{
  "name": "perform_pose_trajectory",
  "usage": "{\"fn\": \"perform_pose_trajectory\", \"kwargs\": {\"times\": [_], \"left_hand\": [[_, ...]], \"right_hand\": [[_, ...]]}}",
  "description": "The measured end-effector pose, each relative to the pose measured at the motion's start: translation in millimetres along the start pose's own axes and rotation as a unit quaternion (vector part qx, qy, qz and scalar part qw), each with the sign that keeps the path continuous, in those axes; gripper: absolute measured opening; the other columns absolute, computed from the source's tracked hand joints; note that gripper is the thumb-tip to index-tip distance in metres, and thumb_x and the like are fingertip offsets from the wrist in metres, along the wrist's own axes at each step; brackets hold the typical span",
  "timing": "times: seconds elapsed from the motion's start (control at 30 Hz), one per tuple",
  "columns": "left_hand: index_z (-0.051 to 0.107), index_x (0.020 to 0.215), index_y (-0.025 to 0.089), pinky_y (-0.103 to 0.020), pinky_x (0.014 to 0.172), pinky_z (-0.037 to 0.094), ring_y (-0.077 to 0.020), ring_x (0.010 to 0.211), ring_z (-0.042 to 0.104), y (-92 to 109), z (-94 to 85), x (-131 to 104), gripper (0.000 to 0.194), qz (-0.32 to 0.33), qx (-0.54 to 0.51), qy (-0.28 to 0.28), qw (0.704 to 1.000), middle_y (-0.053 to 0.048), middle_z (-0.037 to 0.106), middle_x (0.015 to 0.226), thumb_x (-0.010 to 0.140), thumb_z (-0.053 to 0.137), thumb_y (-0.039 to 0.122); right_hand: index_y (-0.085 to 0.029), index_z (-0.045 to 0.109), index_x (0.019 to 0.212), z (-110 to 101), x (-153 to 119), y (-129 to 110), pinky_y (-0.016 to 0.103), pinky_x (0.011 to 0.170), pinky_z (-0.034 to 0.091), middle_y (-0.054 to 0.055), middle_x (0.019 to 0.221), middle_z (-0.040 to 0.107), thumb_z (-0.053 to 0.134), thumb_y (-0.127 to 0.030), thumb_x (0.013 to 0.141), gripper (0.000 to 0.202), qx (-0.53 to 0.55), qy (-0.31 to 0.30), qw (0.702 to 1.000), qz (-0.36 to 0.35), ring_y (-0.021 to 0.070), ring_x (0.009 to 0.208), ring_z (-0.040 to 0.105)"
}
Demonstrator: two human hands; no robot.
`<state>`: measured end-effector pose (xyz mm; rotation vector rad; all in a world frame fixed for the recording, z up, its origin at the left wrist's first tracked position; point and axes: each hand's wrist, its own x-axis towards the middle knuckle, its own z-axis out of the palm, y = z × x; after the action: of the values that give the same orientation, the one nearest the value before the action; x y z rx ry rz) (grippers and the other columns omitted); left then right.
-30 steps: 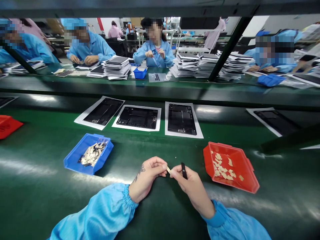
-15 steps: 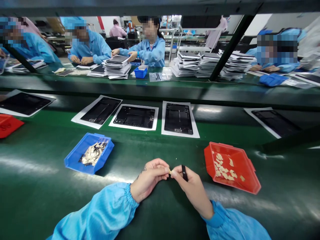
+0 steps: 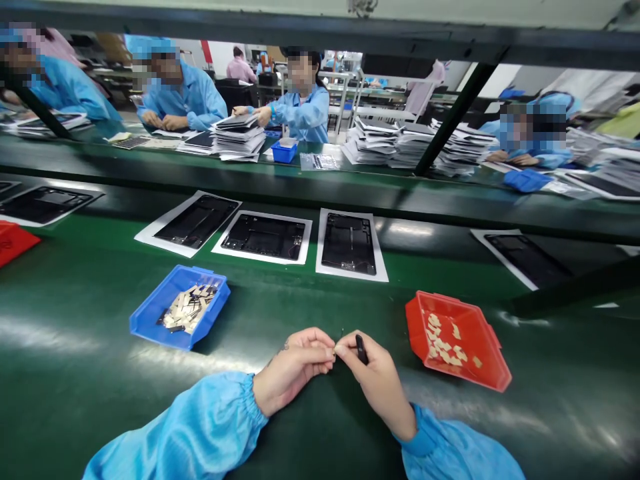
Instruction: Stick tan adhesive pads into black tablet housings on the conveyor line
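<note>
Low in the middle of the head view, my left hand (image 3: 297,367) and my right hand (image 3: 373,373) meet at the fingertips above the green table (image 3: 310,433). Both are closed in a pinch on a tiny pale piece (image 3: 335,351), mostly hidden by the fingers. A black band is on a finger of my right hand. To the left stands a blue bin (image 3: 197,335) with pale and black small parts (image 3: 187,310). On the right is a red bin (image 3: 493,367) holding pale, flat pieces (image 3: 443,343).
Black panels on white sheets lie across the table behind the bins, among them a middle panel (image 3: 265,237) and one at right (image 3: 349,243). Another red bin (image 3: 15,243) is at the left edge. Beyond a ledge, people in blue sit by paper stacks (image 3: 237,138).
The view has shifted slightly. My hands remain together at the fingertips, and the pale piece between them now shows less.
</note>
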<state>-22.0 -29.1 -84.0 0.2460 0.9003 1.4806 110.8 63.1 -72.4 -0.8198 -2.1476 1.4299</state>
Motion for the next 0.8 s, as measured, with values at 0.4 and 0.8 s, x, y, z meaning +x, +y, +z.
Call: {"fn": "perform_pose_trajectory", "kwargs": {"times": [0.4,0.8], "left_hand": [[0.063,0.083,0.011,-0.02,0.065,0.04,-0.0079,0.065,0.053,26.5,-78.3,-34.0,0.014,0.057,0.004,0.017,0.998,-0.002,0.06,0.072,0.073,0.072,0.015],[0.065,0.08,0.01,-0.021,0.063,0.037,-0.0094,0.064,0.053,23.6,-80.5,-28.4,0.016,0.045,0.006,-0.047,0.998,-0.005,0.062,0.07,0.07,0.075,0.017]], "right_hand": [[-0.013,0.063,0.084,24.4,126.6,20.2,0.029,0.07,0.049,0.002,0.078,0.064,0.053,-0.036,0.092,0.027,-0.217,0.078,0.971,0.058,0.0158,0.075,0.061],[-0.015,0.053,0.121,-47.0,210.2,36.6,0.043,0.086,0.05,0.01,0.121,0.055,0.056,-0.033,0.092,0.034,-0.433,0.173,0.822,0.327,0.022,0.103,0.058]]}}
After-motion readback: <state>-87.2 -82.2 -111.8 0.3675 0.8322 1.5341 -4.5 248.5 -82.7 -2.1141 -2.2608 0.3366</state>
